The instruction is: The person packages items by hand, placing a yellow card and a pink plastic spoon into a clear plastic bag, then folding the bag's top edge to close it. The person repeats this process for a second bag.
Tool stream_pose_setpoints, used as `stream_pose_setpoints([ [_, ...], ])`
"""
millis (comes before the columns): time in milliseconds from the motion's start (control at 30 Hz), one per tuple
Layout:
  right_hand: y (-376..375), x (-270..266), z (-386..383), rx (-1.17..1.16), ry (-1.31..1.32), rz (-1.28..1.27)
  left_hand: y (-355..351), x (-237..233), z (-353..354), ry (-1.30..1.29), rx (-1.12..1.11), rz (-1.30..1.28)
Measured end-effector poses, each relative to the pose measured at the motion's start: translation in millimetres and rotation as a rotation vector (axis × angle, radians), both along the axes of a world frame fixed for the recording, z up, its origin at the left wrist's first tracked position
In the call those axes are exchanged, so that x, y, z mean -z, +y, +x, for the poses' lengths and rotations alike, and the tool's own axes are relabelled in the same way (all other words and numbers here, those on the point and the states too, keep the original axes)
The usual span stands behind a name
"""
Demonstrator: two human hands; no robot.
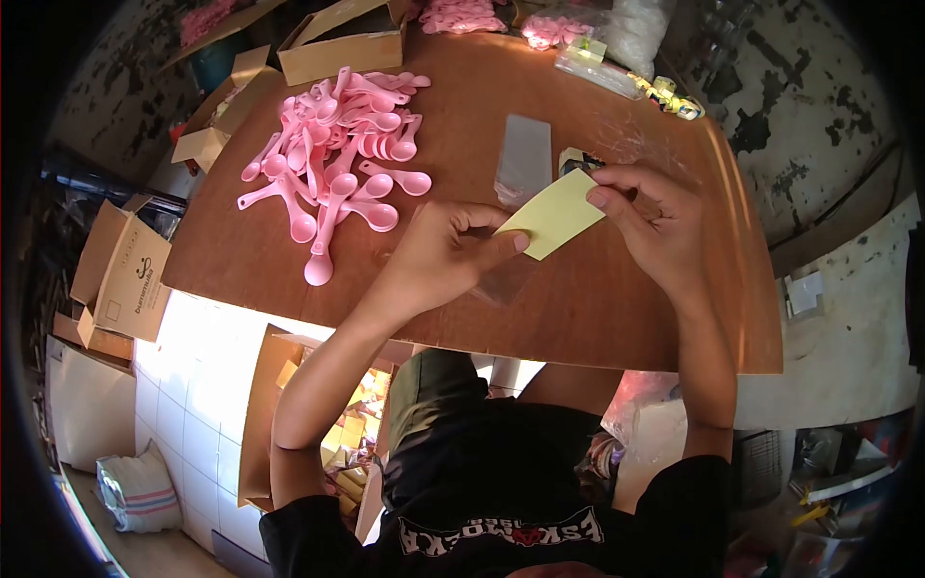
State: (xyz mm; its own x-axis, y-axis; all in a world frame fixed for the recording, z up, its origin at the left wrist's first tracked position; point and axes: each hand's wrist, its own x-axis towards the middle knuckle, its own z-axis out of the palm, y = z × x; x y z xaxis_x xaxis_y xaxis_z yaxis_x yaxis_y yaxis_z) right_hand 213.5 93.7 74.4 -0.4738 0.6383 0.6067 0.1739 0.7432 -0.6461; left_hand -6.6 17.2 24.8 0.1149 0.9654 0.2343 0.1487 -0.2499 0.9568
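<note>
A pale yellow paper card (551, 218) is held up above the table by both hands. My left hand (445, 252) pinches its lower left end, thumb on top. At the upper right corner, my right hand (657, 217) grips it between thumb and fingers. Just behind the card lies a stack of clear plastic sleeves (526, 149). A small dark and yellow item (576, 160) shows partly beyond the card's top edge; its kind is hard to make out. Left of my hands spreads a heap of pink measuring spoons (332, 144), some fanned toward me.
The brown wooden table (453, 87) has a rounded far edge. An open cardboard box (342, 48) stands at the back left. Plastic bags (602, 67) and a yellow patterned bundle (667, 96) sit at the back right. Below the table is a box of packed pieces (355, 433).
</note>
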Motion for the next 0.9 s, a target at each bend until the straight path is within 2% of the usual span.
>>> stream_pose_setpoints([
  [67, -2.3, 0.6, -2.4, 0.008, -0.01, 0.011, 2.2, 3.1, 2.5, -0.035, 0.046, 0.011],
  [133, -4.0, 1.2, -4.5, -0.088, 0.056, -0.151, 3.1, 1.7, 7.0, -0.069, 0.038, 0.048],
  [167, -4.0, 0.3, -5.3, -0.086, 0.057, -0.152, 3.3, 0.2, 8.3, -0.101, 0.029, 0.085],
  [267, -1.3, -2.4, -7.6, -0.178, -0.161, 0.158, 3.5, -6.2, 7.8, -0.052, 0.034, 0.076],
  [300, -1.9, -1.9, -8.1, -0.177, -0.162, 0.158, 4.2, -6.0, 9.7, -0.052, 0.034, 0.075],
  [367, -4.1, 0.5, -8.7, -0.249, -0.16, 0.015, 5.3, -4.3, 15.9, -0.068, -0.015, 0.156],
  [500, -4.0, -5.1, -8.0, -0.31, -0.278, -0.092, 8.7, -0.6, 20.3, -0.069, -0.001, 0.181],
  [567, -8.7, -8.0, -8.4, -0.309, -0.337, -0.428, 9.6, 1.0, 23.5, -0.104, -0.001, 0.221],
  [600, -6.7, -6.3, -9.3, -0.31, -0.338, -0.432, 10.2, 1.8, 24.3, -0.106, -0.002, 0.217],
  [667, 0.7, 0.2, -12.6, -0.328, -0.574, -0.337, 10.9, 2.7, 24.9, -0.095, 0.007, 0.227],
  [700, 2.6, 5.3, -14.8, -0.333, -0.574, -0.337, 8.5, 2.2, 26.1, -0.095, 0.002, 0.226],
  [767, 5.9, 12.6, -20.7, -0.385, -0.406, -0.248, -2.9, -0.9, 29.0, -0.052, -0.168, 0.32],
  [800, 8.5, 7.6, -21.2, -0.392, -0.406, -0.247, -9.9, -1.3, 18.2, -0.009, -0.075, 0.245],
  [833, 12.0, -3.2, -20.9, -0.498, -0.416, -0.396, -16.3, 3.2, 9.3, -0.007, -0.079, 0.246],
  [867, 16.5, -9.5, -22.9, -0.603, -0.424, -0.548, -22.8, 10.5, 1.8, 0.059, -0.055, 0.123],
  [900, 23.5, -9.3, -28.3, -0.605, -0.422, -0.547, -29.1, 17.8, -3.0, 0.124, -0.029, 0.002],
])
